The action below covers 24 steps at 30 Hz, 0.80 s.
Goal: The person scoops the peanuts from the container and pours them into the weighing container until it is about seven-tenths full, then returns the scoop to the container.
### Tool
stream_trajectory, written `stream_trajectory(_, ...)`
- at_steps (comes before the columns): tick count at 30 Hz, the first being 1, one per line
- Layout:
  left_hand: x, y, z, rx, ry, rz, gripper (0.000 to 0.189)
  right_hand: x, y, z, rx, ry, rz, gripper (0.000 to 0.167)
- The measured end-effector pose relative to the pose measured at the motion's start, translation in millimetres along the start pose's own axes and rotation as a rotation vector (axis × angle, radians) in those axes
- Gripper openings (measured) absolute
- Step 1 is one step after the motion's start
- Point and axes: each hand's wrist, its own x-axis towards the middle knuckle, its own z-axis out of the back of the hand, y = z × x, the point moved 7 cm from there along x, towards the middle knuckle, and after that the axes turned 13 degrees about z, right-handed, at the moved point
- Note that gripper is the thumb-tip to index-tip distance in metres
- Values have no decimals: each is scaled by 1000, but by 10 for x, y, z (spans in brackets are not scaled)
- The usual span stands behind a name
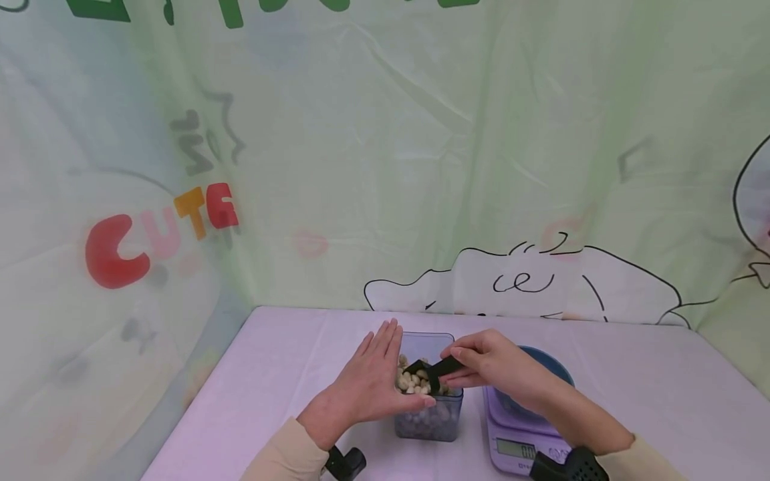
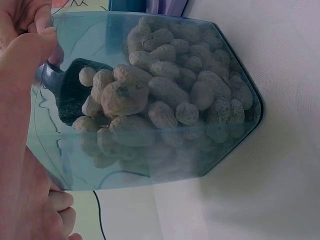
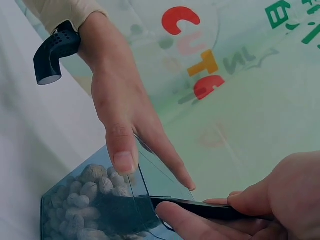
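Black scoop (image 1: 446, 367) pinched in its fingers (image 1: 470, 343), the right hand (image 1: 502, 367) apparently loaded peanuts (image 1: 412, 383) beyond them, left hand (image 1: 371, 384) straight-fingered against the container (image 1: 428, 424), and a level lift seemed required next.

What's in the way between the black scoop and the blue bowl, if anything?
Only the container's right wall: the black scoop sits among the peanuts inside, so it likely needs lifting over the rim. Nothing else visible blocks the blue bowl, though the right hand hides part of the gap.
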Motion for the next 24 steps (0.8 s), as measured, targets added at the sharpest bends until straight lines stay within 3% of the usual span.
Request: stream_trajectory(24,-1,-7,-1,13,-23,-3,122,-54,-112,144,253,27,44,43)
